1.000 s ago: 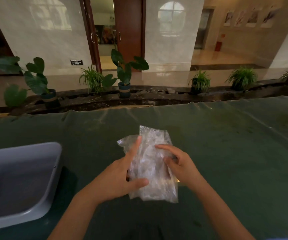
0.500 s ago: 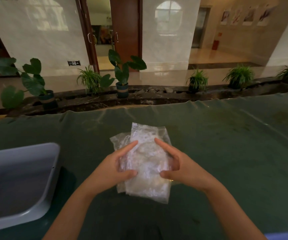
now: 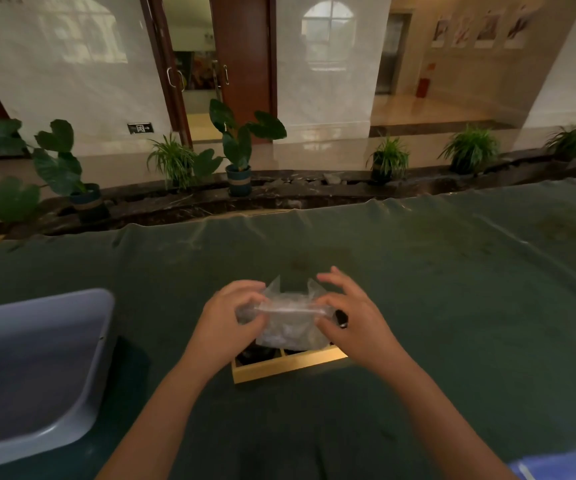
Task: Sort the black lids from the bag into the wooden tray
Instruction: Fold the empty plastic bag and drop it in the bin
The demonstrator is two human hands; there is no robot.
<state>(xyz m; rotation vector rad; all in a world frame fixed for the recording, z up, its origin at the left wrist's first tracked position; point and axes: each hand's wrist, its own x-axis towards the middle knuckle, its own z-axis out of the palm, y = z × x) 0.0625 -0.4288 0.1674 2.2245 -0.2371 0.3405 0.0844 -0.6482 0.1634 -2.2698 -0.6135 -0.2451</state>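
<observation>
A grey bin [image 3: 33,368] sat at the far left on the table [image 3: 452,306], which was covered in dark green cloth. The bin's interior looked bare as far as could be seen.

Left hand [image 3: 225,322] was just right of the bin, above the table's middle. Its fingers [image 3: 245,289] were curled narrow and pinched onto the left end of the bag [image 3: 290,317].

The bag was clear plastic, crumpled, held between both hands above the tray [image 3: 279,367]. Its long axis ran left to right, along a flattened strip stretched from hand to hand. Two corners of the film stuck up on the far side. The bulk of the bag hung down toward the tray. Contents could not be made out through the film.

The tray was light wood, lying under the bag and hands, only its near rim and one divider visible. Its long side ran left to right, slightly rising to the right. Dark shapes showed in the compartments near the rim, too hidden to name.

Right hand [image 3: 355,323] gripped the bag's right end between thumb and forefinger, the other fingers [image 3: 335,277] spread loose above. A small black lid [image 3: 341,318] showed just beside the palm; whether the hand held it could not be told.
</observation>
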